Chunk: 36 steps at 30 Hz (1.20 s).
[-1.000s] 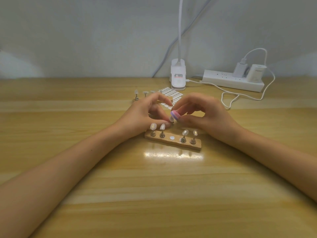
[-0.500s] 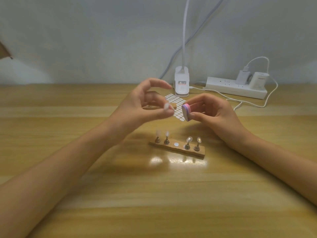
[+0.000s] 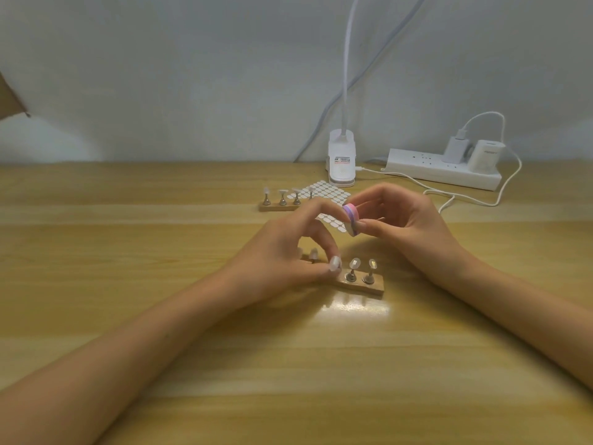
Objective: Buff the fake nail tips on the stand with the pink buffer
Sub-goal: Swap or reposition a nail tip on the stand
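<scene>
A small wooden stand [image 3: 365,285] lies at the table's middle with fake nail tips on metal pegs; two tips [image 3: 362,263] show at its right end, another [image 3: 313,253] peeks out behind my left hand. My left hand [image 3: 288,255] is down at the stand and pinches a pale nail tip [image 3: 335,263] at its fingertips over the stand's middle. My right hand [image 3: 401,220] hovers above the stand and grips the pink buffer [image 3: 351,220] between thumb and fingers, apart from the tips.
A second wooden stand [image 3: 279,205] with several tips sits farther back, beside a sheet of white adhesive tabs [image 3: 327,191]. Behind them stand a white clip lamp base [image 3: 341,162] and a power strip [image 3: 442,170] with chargers and trailing cables.
My left hand has come down from mid-air to the stand with the nail tip. My right hand has kept the buffer raised, moving it slightly.
</scene>
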Motion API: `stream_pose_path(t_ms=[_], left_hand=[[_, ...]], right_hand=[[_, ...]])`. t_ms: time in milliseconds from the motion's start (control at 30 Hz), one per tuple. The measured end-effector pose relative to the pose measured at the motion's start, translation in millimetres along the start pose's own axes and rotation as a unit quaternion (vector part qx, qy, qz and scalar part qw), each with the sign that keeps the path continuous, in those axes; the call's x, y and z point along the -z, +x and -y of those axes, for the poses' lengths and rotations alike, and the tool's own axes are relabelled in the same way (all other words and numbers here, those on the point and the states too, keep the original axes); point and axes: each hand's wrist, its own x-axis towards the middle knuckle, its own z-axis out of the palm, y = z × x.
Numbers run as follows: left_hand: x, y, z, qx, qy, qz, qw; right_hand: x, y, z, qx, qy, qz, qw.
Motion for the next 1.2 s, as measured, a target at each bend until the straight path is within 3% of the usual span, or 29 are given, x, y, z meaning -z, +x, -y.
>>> stream_pose_path(t_ms=[267, 500, 933, 1200], left_hand=[[1, 4, 7, 0.042, -0.033, 0.035, 0.998], [6, 2, 2, 0.040, 0.027, 0.065, 0.997], [-23, -5, -15, -0.015, 0.149, -0.053, 0.987], [-24, -4, -17, -0.076, 0.262, -0.059, 0.960]], right_hand=[[4, 1, -3, -0.026, -0.024, -0.064, 0.997], [4, 1, -4, -0.029, -0.017, -0.047, 0.998], [3, 2, -4, -0.026, -0.012, -0.035, 0.999], [4, 3, -6, -0.043, 0.007, -0.043, 0.998]])
